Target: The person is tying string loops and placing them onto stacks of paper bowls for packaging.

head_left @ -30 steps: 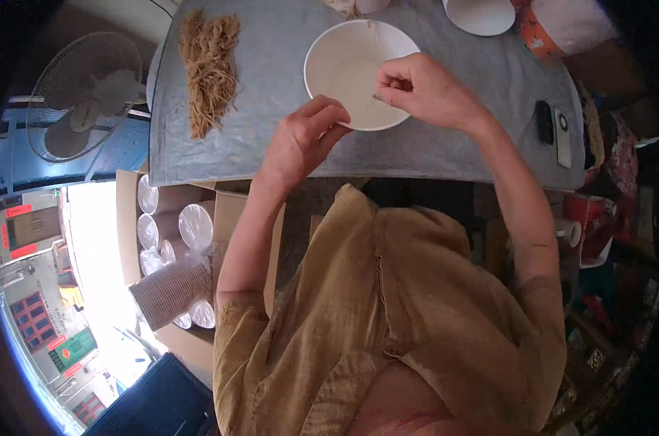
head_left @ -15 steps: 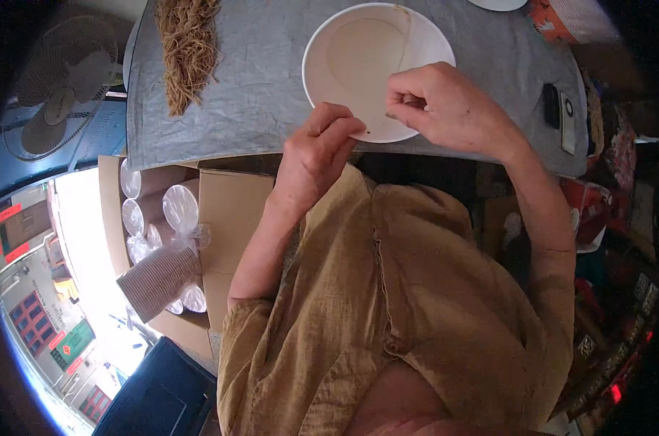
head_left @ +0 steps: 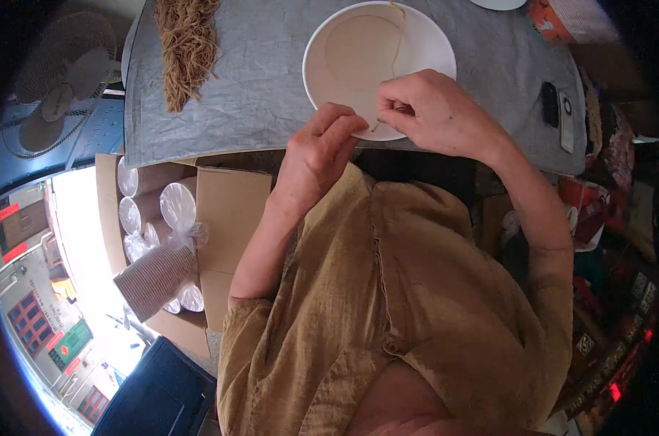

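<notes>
A round white tub sits at the near edge of the cloth-covered table. My left hand is closed in a pinch on its near rim. My right hand is just to the right, over the tub, its fingertips pinching a thin tan string. From the far rim, the string runs across the inside to these fingers. A short end points from my fingertips toward a small dark spot near the left fingers; whether it touches the tub wall there I cannot tell. A bundle of tan strings lies at the left of the table.
Grey cloth covers the table. A dark object and a pale device lie at its right edge. Below left, a cardboard box holds several plastic-wrapped stacks of cups. A fan stands at the far left.
My right hand has moved slightly left, closer to my left hand, drawing the string more taut across the tub. A short string end now shows at its fingertips. My left hand stays at the rim.
</notes>
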A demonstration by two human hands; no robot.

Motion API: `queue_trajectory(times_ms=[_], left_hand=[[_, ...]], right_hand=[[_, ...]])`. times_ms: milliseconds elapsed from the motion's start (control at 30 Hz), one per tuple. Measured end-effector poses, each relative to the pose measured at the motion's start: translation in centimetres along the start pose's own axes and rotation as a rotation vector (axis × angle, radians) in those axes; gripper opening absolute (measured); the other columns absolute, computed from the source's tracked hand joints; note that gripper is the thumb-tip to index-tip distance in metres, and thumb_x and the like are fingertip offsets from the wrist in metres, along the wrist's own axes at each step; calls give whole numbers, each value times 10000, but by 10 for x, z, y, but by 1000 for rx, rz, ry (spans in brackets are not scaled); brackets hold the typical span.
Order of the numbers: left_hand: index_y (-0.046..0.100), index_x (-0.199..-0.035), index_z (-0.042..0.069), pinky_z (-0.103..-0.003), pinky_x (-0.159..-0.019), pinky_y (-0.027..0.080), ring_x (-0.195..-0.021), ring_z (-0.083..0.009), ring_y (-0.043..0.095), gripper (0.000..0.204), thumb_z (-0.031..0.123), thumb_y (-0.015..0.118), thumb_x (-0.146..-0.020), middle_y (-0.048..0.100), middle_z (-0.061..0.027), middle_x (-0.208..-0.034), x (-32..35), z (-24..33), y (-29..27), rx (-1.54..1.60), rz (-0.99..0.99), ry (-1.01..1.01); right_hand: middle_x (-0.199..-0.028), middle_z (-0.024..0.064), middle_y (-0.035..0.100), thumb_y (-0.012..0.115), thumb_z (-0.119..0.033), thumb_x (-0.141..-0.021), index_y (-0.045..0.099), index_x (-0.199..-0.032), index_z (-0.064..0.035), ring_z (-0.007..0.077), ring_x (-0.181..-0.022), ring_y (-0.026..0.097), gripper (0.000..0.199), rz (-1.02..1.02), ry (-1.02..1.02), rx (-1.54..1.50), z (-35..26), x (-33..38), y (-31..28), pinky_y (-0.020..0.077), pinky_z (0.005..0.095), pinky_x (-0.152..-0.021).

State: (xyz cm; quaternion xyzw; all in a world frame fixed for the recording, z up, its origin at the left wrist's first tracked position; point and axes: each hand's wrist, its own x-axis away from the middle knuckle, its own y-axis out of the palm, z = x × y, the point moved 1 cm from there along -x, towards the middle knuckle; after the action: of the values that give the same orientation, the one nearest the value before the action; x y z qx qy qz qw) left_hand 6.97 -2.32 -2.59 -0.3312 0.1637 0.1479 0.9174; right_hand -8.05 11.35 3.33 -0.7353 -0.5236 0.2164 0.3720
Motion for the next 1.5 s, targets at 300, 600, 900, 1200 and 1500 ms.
queue_trajectory(times_ms=[300, 600, 900, 1200, 1500], left_hand=[[639, -987, 57, -389, -731, 546, -887, -319, 647, 229, -55, 646, -788, 602, -103, -1015, 0, 1, -1, -2, -20, -19], [664, -988, 73, -374, -712, 549, -853, -283, 659, 229, -49, 641, -796, 605, -87, -1000, -2, 0, -1, 19, -35, -38], [682, -970, 147, -392, -622, 546, -773, -257, 679, 158, 53, 618, -859, 608, -43, -940, -23, 12, -6, -196, -69, -89], [692, -959, 141, -401, -606, 539, -753, -296, 666, 131, 83, 670, -843, 630, -58, -889, -44, 14, 2, -145, 68, -54], [697, -965, 55, -354, -670, 535, -789, -283, 668, 174, -20, 678, -809, 640, -107, -871, -48, 23, 3, -128, 34, -72]], right_hand=[[-655, 154, 573, 619, -84, -839, 567, -807, 19, 282, -580, 545, 120, -53, 32, 1, 0, -2, 0, 443, 377, -582], [-762, 196, 647, 618, -186, -824, 666, -835, -34, 395, -777, 643, 159, -72, 33, 12, 1, -3, 5, 501, 491, -704], [-1055, 123, 643, 650, -9, -829, 645, -1053, -21, 308, -827, 645, 225, 448, -334, 26, -5, 7, -6, 515, 368, -765], [-821, 11, 681, 686, -183, -916, 705, -1037, 17, 49, -700, 559, 234, 462, 364, -871, 28, 42, 49, 461, 214, -635], [-879, 40, 697, 688, -165, -902, 703, -1015, -1, 87, -750, 608, 200, 442, 422, -1241, 34, 29, 72, 492, 238, -680]])
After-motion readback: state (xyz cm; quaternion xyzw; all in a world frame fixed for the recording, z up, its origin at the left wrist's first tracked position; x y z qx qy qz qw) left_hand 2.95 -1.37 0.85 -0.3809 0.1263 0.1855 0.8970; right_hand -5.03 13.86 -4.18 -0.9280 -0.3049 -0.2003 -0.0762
